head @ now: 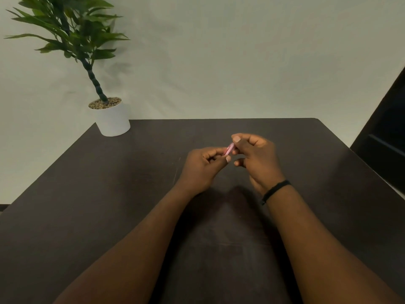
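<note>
A small pink object (229, 148), short and slim, is held between both hands above the middle of the dark table (109, 194). My left hand (201, 170) pinches its lower left end with thumb and curled fingers. My right hand (256, 159) pinches its upper right end between thumb and forefinger; a black band circles that wrist. Most of the pink object is hidden by the fingers, so I cannot tell what it is.
A green leafy plant in a white pot (112, 120) stands on the table's far left corner. A pale wall runs behind the table. A dark piece of furniture (385, 137) stands off the right edge.
</note>
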